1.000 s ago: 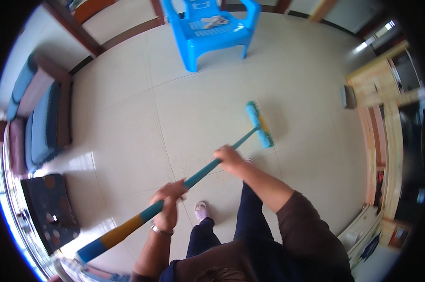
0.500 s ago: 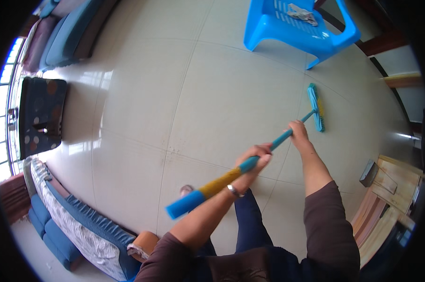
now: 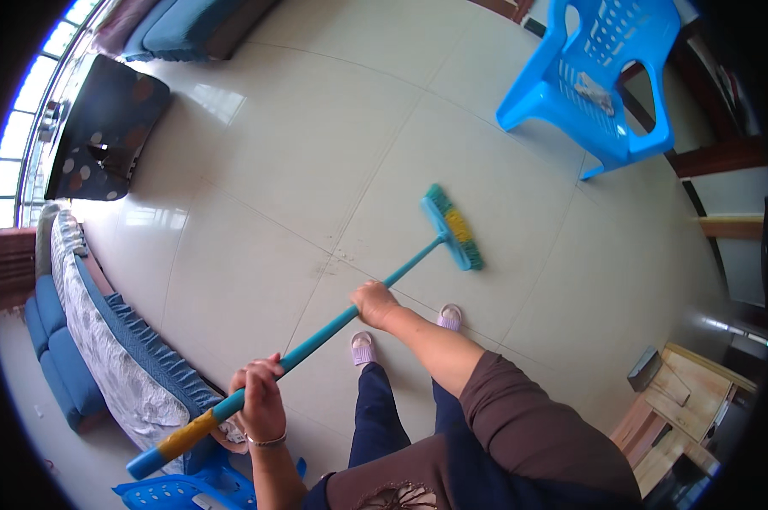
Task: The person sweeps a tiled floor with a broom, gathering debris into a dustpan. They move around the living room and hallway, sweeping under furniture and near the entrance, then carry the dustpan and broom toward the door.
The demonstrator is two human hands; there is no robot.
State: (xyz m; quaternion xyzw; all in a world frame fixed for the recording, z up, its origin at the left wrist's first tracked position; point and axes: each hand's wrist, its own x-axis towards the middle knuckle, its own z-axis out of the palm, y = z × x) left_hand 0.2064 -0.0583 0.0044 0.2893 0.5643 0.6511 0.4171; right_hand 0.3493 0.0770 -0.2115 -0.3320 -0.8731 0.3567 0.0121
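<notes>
A long-handled broom (image 3: 320, 337) slants across the view, its teal handle ending in a yellow and blue grip at the lower left. My left hand (image 3: 260, 398), with a bracelet at the wrist, is closed round the upper handle just above the yellow part. Farther down the shaft, my right hand (image 3: 374, 304) wraps round it. The broom head (image 3: 452, 228), teal with green and yellow bristles, is tilted at the floor ahead of my feet. Small dark specks of dirt (image 3: 343, 253) lie on the tiles left of the head.
A blue plastic chair (image 3: 562, 106) with a crumpled cloth stands far right. Sofas (image 3: 121, 357) line the left side, near a dark patterned covered table (image 3: 112, 119). Wooden furniture (image 3: 686, 395) is at the lower right, and another blue chair (image 3: 184, 491) at the lower left.
The broom head has swung left and nearer to my feet, turning so more bristles show. Both hands have moved left with the handle. My view has shifted, and both slippers now show.
</notes>
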